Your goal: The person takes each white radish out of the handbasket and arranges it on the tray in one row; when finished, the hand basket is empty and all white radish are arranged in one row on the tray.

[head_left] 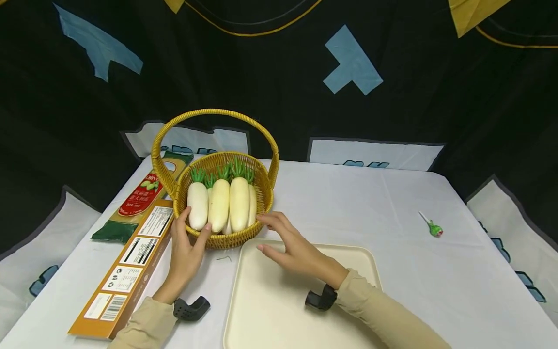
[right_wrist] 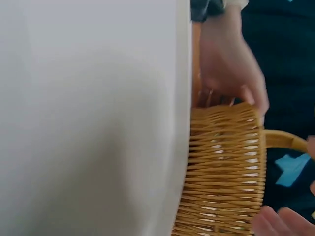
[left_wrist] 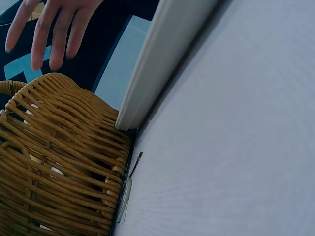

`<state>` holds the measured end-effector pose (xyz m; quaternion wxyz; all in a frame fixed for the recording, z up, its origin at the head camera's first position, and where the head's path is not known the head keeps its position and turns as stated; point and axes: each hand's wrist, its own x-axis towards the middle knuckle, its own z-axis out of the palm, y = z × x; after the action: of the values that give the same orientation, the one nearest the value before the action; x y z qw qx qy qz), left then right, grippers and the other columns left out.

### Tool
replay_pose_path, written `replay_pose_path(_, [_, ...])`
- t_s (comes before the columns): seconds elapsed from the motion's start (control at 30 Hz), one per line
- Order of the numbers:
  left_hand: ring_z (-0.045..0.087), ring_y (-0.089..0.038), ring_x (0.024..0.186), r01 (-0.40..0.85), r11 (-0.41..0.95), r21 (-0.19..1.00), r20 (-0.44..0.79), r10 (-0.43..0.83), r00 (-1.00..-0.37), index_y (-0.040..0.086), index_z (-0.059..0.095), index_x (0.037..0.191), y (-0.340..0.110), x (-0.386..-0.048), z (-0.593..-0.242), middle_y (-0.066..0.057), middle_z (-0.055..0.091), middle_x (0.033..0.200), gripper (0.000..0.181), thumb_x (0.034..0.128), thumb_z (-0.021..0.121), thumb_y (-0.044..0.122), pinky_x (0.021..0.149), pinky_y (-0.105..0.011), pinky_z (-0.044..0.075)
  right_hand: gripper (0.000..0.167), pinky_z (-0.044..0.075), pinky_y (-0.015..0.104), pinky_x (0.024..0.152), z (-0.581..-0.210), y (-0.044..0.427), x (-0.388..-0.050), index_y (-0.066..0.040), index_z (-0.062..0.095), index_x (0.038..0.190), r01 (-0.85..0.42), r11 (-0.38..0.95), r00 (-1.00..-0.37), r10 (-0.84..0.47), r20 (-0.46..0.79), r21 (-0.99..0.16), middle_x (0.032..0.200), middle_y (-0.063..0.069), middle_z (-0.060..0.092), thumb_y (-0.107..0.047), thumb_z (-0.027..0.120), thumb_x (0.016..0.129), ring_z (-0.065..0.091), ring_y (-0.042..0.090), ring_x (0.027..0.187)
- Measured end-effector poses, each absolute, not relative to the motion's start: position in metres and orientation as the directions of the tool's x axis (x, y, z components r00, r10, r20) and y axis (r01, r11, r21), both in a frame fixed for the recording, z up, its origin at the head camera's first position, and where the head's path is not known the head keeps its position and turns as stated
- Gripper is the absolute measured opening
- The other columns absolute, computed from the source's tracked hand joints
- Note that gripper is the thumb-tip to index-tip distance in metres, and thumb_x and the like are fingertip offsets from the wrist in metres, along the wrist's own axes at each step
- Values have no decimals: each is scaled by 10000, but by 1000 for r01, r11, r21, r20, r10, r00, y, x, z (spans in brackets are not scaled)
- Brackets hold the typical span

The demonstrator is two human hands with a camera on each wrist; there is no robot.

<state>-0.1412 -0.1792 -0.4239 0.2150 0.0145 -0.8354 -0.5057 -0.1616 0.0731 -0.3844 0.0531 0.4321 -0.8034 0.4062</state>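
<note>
Nearest you, your tan fabric right sleeve (head_left: pixel 388 310) crosses a cream rectangular tray (head_left: pixel 270 315) on the white-covered tabletop (head_left: pixel 436 291). Just beyond the tray's far left corner stands a round yellow woven basket (head_left: pixel 228 241) with a tall hooped handle, holding white and pale-yellow radishes (head_left: pixel 240 206) with green tops. Your left grip (head_left: pixel 185 254) is spread, thumb and fingers parted, touching rather than clasping the basket's near left rim. Your right grip (head_left: pixel 296 247) holds nothing, thumb well apart, fingertips at the right rim; contact there is unclear. An orange cardboard box (head_left: pixel 131 271) lies to your left.
</note>
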Motion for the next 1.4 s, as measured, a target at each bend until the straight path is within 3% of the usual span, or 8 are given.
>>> replay_pose_path(0.2, [266, -341, 1255, 205, 493, 846, 357, -238, -903, 101, 232, 1414, -180, -142, -425, -218, 234, 1392, 636, 876, 550, 219, 982, -534, 229, 450, 502, 279, 757, -388, 47, -190, -109, 369, 1320, -706, 360, -695, -516, 500, -610, 1192, 118, 451, -177, 525, 904, 522, 180, 932])
replay_pose_path(0.33, [257, -370, 1277, 192, 502, 844, 351, -244, -904, 113, 224, 1422, -181, -141, -424, -216, 223, 1408, 646, 875, 552, 222, 1007, -567, 209, 438, 483, 257, 677, -378, 30, -206, -69, 391, 1299, -661, 426, -747, -455, 485, -618, 1116, 150, 484, -203, 520, 903, 515, 181, 872])
replay_pose_path(0.63, [258, -378, 1277, 168, 508, 845, 331, -249, -910, 116, 221, 1420, -181, -139, -425, -216, 210, 1412, 637, 882, 545, 228, 1008, -577, 211, 700, 471, 350, 853, -357, 2, -234, -88, 176, 1435, -370, 588, -904, -407, 132, -719, 1321, 198, 406, -425, 480, 903, 550, 239, 1026])
replay_pose_path(0.83, [275, -354, 1245, 195, 509, 838, 359, -246, -900, 76, 246, 1397, -181, -140, -424, -232, 233, 1377, 616, 876, 548, 201, 998, -549, 220, 760, 361, 472, 1006, -350, -13, -245, -91, 155, 1442, -198, 650, -955, -296, -4, -734, 1413, 242, 298, -442, 516, 874, 380, 354, 1266])
replay_pose_path(0.97, [259, -376, 1266, 190, 510, 839, 355, -248, -901, 74, 238, 1399, -181, -141, -424, -233, 222, 1388, 623, 873, 550, 196, 1010, -570, 207, 816, 339, 457, 1028, -346, -20, -247, -74, 132, 1445, -30, 601, -966, -221, -130, -799, 1420, 247, 291, -438, 553, 849, 339, 352, 1294])
replay_pose_path(1.1, [247, -385, 1275, 185, 506, 842, 350, -252, -902, 72, 232, 1398, -181, -141, -425, -233, 221, 1389, 626, 873, 551, 191, 1015, -576, 199, 838, 467, 409, 895, -344, -21, -246, -86, 124, 1446, 94, 503, -949, -217, -231, -859, 1421, 203, 323, -386, 606, 830, 438, 318, 1212])
replay_pose_path(1.23, [239, -375, 1280, 185, 499, 847, 346, -251, -904, 72, 228, 1397, -181, -141, -425, -231, 221, 1387, 627, 873, 553, 187, 1020, -567, 195, 889, 541, 370, 670, -345, -19, -247, -113, 116, 1449, 139, 448, -932, -243, -270, -883, 1419, 185, 324, -326, 673, 790, 540, 303, 1048])
replay_pose_path(1.4, [229, -374, 1288, 182, 507, 843, 344, -246, -906, 77, 219, 1401, -182, -141, -424, -229, 213, 1395, 628, 879, 548, 199, 1023, -565, 195, 909, 524, 317, 649, -347, -17, -246, -158, 148, 1447, 94, 453, -932, -272, -238, -887, 1397, 157, 364, -325, 712, 755, 539, 263, 1019])
